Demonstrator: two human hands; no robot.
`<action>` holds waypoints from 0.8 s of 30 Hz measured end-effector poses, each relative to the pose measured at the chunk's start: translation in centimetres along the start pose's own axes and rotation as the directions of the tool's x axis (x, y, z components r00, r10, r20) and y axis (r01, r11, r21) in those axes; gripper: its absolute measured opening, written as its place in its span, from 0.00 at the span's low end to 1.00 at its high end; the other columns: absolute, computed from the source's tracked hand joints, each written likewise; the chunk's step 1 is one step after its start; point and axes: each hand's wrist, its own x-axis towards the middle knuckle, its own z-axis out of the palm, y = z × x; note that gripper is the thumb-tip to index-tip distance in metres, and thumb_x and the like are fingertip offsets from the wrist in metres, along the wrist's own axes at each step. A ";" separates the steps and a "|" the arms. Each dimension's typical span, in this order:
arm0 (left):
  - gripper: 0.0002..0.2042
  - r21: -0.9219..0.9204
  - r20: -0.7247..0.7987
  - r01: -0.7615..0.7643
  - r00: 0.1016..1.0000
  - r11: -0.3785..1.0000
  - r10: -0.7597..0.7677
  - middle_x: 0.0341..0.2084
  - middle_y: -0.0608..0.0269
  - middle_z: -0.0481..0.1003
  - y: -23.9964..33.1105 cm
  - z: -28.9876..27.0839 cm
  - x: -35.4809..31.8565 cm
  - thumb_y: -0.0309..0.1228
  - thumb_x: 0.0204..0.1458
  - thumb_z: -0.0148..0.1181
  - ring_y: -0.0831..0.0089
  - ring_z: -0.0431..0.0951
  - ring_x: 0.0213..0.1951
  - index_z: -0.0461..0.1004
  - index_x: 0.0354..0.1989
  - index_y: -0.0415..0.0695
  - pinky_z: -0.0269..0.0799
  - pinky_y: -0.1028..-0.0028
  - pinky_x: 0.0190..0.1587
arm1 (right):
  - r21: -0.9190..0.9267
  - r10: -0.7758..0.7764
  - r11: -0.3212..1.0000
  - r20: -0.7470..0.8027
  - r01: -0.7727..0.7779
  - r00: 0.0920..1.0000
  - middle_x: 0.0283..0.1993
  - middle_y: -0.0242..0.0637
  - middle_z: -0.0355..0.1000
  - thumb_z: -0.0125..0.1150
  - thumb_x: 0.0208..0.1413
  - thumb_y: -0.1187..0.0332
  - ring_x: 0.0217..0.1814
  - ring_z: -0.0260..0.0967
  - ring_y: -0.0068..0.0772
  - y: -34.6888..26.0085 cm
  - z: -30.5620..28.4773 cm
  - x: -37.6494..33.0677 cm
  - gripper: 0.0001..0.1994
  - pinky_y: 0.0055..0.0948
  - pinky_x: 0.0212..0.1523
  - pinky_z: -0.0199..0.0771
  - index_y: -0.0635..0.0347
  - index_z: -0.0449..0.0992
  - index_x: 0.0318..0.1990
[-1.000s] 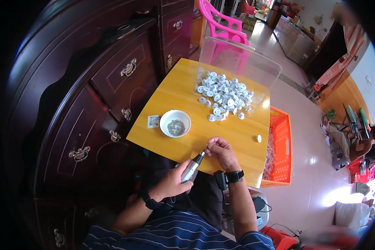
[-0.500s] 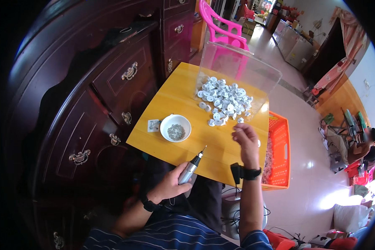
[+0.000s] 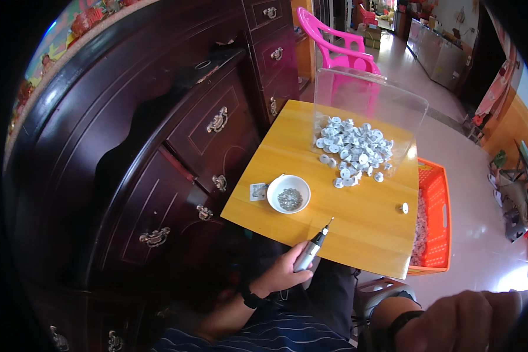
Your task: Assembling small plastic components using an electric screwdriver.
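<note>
My left hand (image 3: 280,273) grips a grey electric screwdriver (image 3: 311,252) at the near edge of the yellow wooden table (image 3: 358,234), with the tip pointing up over the tabletop. My right hand (image 3: 469,320) is raised close to the camera at the lower right. It is blurred, its fingers are curled, and whether anything is in it is hidden. A white bowl (image 3: 288,193) of small dark screws sits left of the screwdriver tip. A pile of several small white round parts (image 3: 352,149) lies at the far side. One loose white part (image 3: 404,207) lies near the right edge.
A clear plastic box (image 3: 369,97) stands over the back of the pile. A small white square piece (image 3: 258,191) lies beside the bowl. A dark wooden cabinet (image 3: 176,146) fills the left. An orange crate (image 3: 435,223) sits on the floor at the right, and a pink chair (image 3: 334,41) stands beyond.
My right hand left the screwdriver tip, reached out to the white parts, then pulled back up close to the camera. The left hand kept hold of the screwdriver.
</note>
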 end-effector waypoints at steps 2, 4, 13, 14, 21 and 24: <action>0.37 0.017 0.001 0.013 1.000 1.000 -0.013 0.45 0.60 0.75 0.1 -0.2 -0.2 0.28 0.53 0.64 0.74 0.77 0.47 0.56 0.72 0.38 0.72 0.70 0.55 | 0.056 0.000 0.998 0.034 -0.002 0.999 0.34 0.39 0.70 0.57 0.59 0.75 0.31 0.72 0.36 -0.2 -0.2 -0.4 0.04 0.32 0.28 0.72 0.58 0.72 0.31; 0.37 0.032 0.002 0.012 1.000 0.999 -0.012 0.45 0.60 0.75 -0.3 0.0 -0.2 0.27 0.53 0.64 0.74 0.76 0.48 0.56 0.72 0.38 0.72 0.70 0.55 | 0.100 -0.006 0.995 0.075 -0.002 0.997 0.35 0.38 0.70 0.58 0.59 0.74 0.31 0.72 0.36 0.0 0.4 -0.2 0.03 0.32 0.29 0.72 0.57 0.73 0.32; 0.36 -0.014 0.009 0.027 1.000 1.000 -0.027 0.41 0.60 0.75 0.1 0.2 -0.3 0.28 0.51 0.64 0.70 0.78 0.44 0.58 0.70 0.38 0.73 0.68 0.52 | 0.248 -0.066 0.969 0.284 -0.007 0.957 0.38 0.37 0.72 0.62 0.58 0.69 0.33 0.74 0.35 -2.3 -1.1 -0.2 0.02 0.31 0.31 0.72 0.54 0.77 0.35; 0.36 -0.012 0.009 0.024 1.000 1.000 -0.024 0.41 0.60 0.75 0.1 0.2 -0.2 0.28 0.51 0.64 0.70 0.78 0.44 0.58 0.70 0.38 0.73 0.68 0.52 | 0.260 -0.074 0.966 0.308 -0.009 0.949 0.38 0.36 0.72 0.62 0.58 0.69 0.34 0.74 0.35 -3.0 -2.0 -0.6 0.02 0.31 0.31 0.73 0.54 0.78 0.35; 0.37 -0.007 0.019 0.011 1.000 1.000 -0.011 0.46 0.58 0.75 -1.0 0.3 0.0 0.28 0.52 0.64 0.72 0.77 0.48 0.56 0.71 0.37 0.72 0.68 0.55 | 0.322 -0.106 0.945 0.449 -0.051 0.887 0.41 0.35 0.74 0.65 0.58 0.65 0.35 0.75 0.34 -1.9 -0.2 1.4 0.04 0.30 0.33 0.73 0.52 0.81 0.38; 0.38 0.025 0.039 0.005 0.999 1.000 -0.006 0.47 0.59 0.75 -0.7 0.3 0.1 0.27 0.53 0.64 0.74 0.76 0.49 0.54 0.73 0.37 0.72 0.70 0.56 | 0.343 -0.117 0.936 0.508 -0.076 0.853 0.42 0.34 0.75 0.67 0.57 0.64 0.36 0.75 0.34 -2.0 0.1 1.8 0.05 0.30 0.34 0.73 0.51 0.82 0.39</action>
